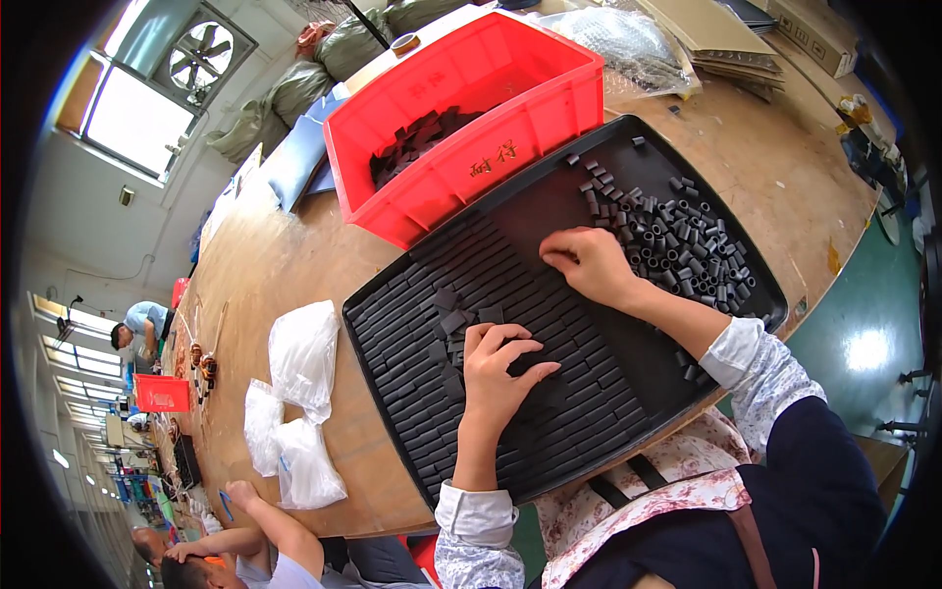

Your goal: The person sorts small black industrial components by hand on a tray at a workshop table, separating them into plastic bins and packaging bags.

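Basically, a black tray (535,211) is parked on the wooden desk (235,285), filled on its left with rows of flat black pieces (412,294). The left grip (494,378) is spread loosely over a pile of black squares (451,320). The right grip (594,265) is curled above the tray's bare patch; whether anything's pinched can't be told. Short black tubes (687,245) are heaped further right.

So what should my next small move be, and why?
Probably pinch one loose square with your left hand: loose squares lie heaped on the rows right beside it, and its thumb and index finger stand apart.
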Available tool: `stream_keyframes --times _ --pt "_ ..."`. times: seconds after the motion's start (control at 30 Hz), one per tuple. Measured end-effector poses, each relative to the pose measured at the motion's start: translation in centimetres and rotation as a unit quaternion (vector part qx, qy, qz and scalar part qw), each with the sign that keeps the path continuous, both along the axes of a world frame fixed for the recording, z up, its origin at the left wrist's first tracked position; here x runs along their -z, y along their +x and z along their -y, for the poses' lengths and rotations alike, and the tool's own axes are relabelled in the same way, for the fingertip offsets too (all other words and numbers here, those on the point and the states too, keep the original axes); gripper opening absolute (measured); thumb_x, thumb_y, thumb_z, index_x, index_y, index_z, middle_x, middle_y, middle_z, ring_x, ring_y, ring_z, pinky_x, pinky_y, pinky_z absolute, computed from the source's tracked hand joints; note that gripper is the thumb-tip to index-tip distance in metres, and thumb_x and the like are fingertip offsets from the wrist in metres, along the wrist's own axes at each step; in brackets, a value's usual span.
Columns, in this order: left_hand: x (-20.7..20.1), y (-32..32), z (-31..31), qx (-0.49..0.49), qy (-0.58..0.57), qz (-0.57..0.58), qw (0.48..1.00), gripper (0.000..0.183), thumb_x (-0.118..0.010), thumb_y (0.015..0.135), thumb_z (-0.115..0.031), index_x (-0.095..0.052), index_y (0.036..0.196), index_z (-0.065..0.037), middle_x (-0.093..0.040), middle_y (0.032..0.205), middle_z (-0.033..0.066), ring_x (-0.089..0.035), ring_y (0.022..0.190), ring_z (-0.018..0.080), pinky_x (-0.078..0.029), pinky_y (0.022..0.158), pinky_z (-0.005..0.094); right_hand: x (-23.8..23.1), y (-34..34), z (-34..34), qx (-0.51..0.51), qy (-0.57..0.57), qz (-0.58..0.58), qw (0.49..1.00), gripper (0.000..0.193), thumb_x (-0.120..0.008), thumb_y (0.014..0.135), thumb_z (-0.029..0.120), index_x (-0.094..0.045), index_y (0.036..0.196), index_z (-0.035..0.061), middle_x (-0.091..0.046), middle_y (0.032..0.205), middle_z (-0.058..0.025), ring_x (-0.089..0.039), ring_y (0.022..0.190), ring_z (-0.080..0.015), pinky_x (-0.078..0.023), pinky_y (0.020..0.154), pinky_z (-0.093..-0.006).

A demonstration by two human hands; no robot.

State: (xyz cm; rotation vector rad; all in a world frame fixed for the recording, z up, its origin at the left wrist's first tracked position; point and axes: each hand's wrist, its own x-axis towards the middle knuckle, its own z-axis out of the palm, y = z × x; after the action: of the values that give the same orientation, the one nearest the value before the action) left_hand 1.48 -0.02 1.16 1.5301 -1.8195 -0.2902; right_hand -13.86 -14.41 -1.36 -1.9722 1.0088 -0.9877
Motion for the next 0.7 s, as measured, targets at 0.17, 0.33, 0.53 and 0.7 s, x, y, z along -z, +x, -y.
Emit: stream_keyframes --times 0.17,0.33,0.53,0.7 --pt "-0.1 0.2 -0.2 0.009 0.019 -0.010 1.000 0.022 -0.081 0.054 -0.013 -0.063 0.066 -0.007 -0.062 0.085 0.0020 -0.050 0.086 0.0222 -0.042 0.077 0.0339 -0.5 -0.9 0.3 -0.052 -0.138 -0.061 0.987 0.017 -0.065 0.073 0.007 -0.065 0.090 0.0050 -0.062 0.086 -0.0072 -0.056 0.085 -0.0271 -0.045 0.077 -0.0369" --pt "-0.2 0.4 -0.3 0.019 0.124 -0.443 0.888 0.013 -0.065 0.081 -0.005 -0.051 0.081 -0.004 -0.061 0.085 0.0067 -0.048 0.063 0.0070 -0.039 0.059 0.0185 -1.0 -2.8 0.8 0.051 -0.223 -0.202 0.952 0.018 -0.067 0.069 0.006 -0.065 0.087 0.0088 -0.057 0.092 -0.0053 -0.051 0.094 -0.0247 -0.045 0.081 -0.0351" --pt "-1.1 1.0 -0.2 0.002 0.144 -0.582 0.801 0.012 -0.051 0.092 -0.008 -0.044 0.083 -0.005 -0.061 0.091 0.0160 -0.055 0.065 0.0105 -0.045 0.061 0.0212 0.1 -3.7 1.7 0.026 -0.158 -0.256 0.953 0.021 -0.061 0.066 -0.003 -0.063 0.085 0.0052 -0.056 0.097 -0.0084 -0.050 0.096 -0.0277 -0.046 0.083 -0.0354" --pt "-1.3 0.2 -0.3 -0.002 0.129 -0.550 0.825 0.022 -0.064 0.079 0.002 -0.052 0.097 -0.001 -0.061 0.096 0.0147 -0.061 0.081 0.0163 -0.050 0.077 0.0249 -0.6 -3.5 1.5 0.039 -0.150 -0.308 0.939 0.020 -0.061 0.065 -0.004 -0.061 0.082 0.0044 -0.057 0.094 -0.0097 -0.050 0.095 -0.0292 -0.045 0.083 -0.0350"
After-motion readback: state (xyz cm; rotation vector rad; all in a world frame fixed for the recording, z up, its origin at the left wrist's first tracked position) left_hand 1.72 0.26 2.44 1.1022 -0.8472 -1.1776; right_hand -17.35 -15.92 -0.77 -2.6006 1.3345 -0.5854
